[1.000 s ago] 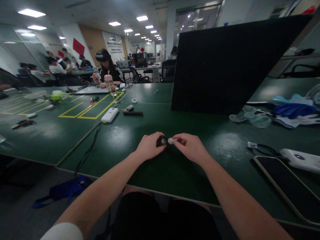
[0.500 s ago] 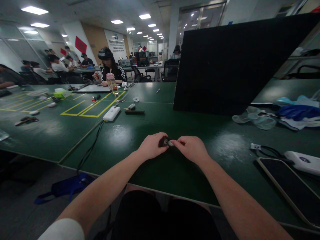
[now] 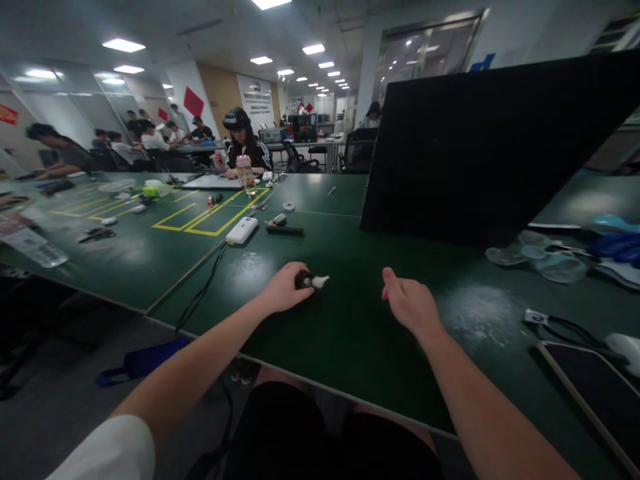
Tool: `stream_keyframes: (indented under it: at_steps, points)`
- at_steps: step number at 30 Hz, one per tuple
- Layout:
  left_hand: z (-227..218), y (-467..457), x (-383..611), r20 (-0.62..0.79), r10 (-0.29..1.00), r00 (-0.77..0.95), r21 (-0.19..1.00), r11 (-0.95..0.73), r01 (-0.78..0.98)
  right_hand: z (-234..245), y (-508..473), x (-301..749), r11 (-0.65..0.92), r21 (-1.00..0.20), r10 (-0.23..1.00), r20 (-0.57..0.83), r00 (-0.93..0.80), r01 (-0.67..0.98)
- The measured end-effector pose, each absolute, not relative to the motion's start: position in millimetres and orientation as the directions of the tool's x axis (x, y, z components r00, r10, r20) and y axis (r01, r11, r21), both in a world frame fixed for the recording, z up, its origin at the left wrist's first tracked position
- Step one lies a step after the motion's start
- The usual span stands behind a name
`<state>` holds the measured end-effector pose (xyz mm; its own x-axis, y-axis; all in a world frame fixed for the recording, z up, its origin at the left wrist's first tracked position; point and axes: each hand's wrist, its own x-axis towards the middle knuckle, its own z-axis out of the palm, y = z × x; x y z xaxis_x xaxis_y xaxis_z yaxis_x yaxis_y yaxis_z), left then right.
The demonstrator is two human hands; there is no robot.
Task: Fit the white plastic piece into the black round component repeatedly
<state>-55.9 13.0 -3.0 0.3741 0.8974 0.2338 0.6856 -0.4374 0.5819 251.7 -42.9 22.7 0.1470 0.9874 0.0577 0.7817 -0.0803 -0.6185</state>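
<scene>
My left hand [image 3: 285, 291] rests on the green table [image 3: 350, 333] and is closed around a small black part [image 3: 303, 279] with a white tip [image 3: 320, 281] sticking out to the right. My right hand [image 3: 407, 303] hovers a hand's width to the right of that tip, apart from it. Its fingers are loosely curled with the thumb raised, and nothing shows in them.
A big black panel [image 3: 490, 147] stands behind the hands. A white power bank [image 3: 241, 230] with a black cable lies at the left. A phone [image 3: 595, 393] and clear plastic pieces [image 3: 535, 257] lie at the right. Other people sit at far tables.
My right hand has let go of the white tip and pulled away to the right. My left hand keeps the black part. The camera has turned slightly left.
</scene>
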Motion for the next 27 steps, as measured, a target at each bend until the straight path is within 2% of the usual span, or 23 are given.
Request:
stream_keyframes:
  at_steps: [3, 5, 8, 10, 15, 18, 19, 21, 23, 24, 25, 27]
  points:
    - [-1.8, 20.8, -107.0, 0.253, 0.948, 0.196, 0.544, -0.306, 0.781, 20.8, -41.3, 245.0, -0.035, -0.573, 0.999, 0.006, 0.047, 0.819]
    - [2.6, 23.5, -136.4, 0.298, 0.943, 0.146, 0.421, -0.267, 0.867, 19.6, -41.3, 240.1, -0.006, -0.548, 1.000, -0.025, -0.009, 0.836]
    - [11.8, 24.1, -166.0, 0.329, 0.902, 0.280, 0.197, -0.355, 0.914, 17.0, -41.6, 236.0, 0.021, -0.536, 0.997, -0.048, -0.055, 0.844]
    - [17.9, 22.6, -176.2, 0.306, 0.869, 0.389, 0.102, -0.436, 0.894, 15.4, -41.8, 235.7, 0.039, -0.528, 0.996, -0.050, -0.077, 0.848]
    - [24.1, 17.9, -187.2, 0.254, 0.871, 0.420, 0.049, -0.445, 0.894, 15.5, -42.8, 238.8, 0.062, -0.522, 0.994, -0.040, -0.097, 0.851]
    - [16.5, 21.0, -195.4, 0.387, 0.882, 0.270, 0.098, -0.330, 0.939, 16.2, -41.7, 242.7, -0.027, -0.550, 0.999, -0.029, 0.013, 0.834]
    - [12.6, 24.1, -198.2, 0.437, 0.885, 0.162, 0.144, -0.247, 0.958, 16.2, -41.0, 244.2, -0.054, -0.562, 0.999, -0.028, 0.046, 0.825]
    - [4.9, 33.5, -201.8, 0.476, 0.872, -0.111, 0.313, -0.050, 0.948, 15.5, -39.3, 246.9, -0.087, -0.583, 0.996, -0.029, 0.086, 0.808]
    - [-1.3, 45.6, -200.2, 0.411, 0.846, -0.341, 0.522, 0.088, 0.848, 14.2, -38.0, 248.7, -0.100, -0.598, 0.995, -0.040, 0.095, 0.795]
    - [-3.6, 51.7, -196.7, 0.365, 0.840, -0.401, 0.606, 0.113, 0.788, 13.3, -37.5, 249.1, -0.103, -0.603, 0.994, -0.045, 0.095, 0.791]
    - [-5.4, 57.6, -191.5, 0.328, 0.843, -0.426, 0.666, 0.114, 0.738, 12.5, -37.1, 249.4, -0.105, -0.607, 0.994, -0.048, 0.095, 0.788]
    - [-7.8, 67.0, -176.2, 0.294, 0.870, -0.396, 0.714, 0.075, 0.696, 11.1, -36.6, 249.9, -0.102, -0.613, 0.994, -0.045, 0.095, 0.783]
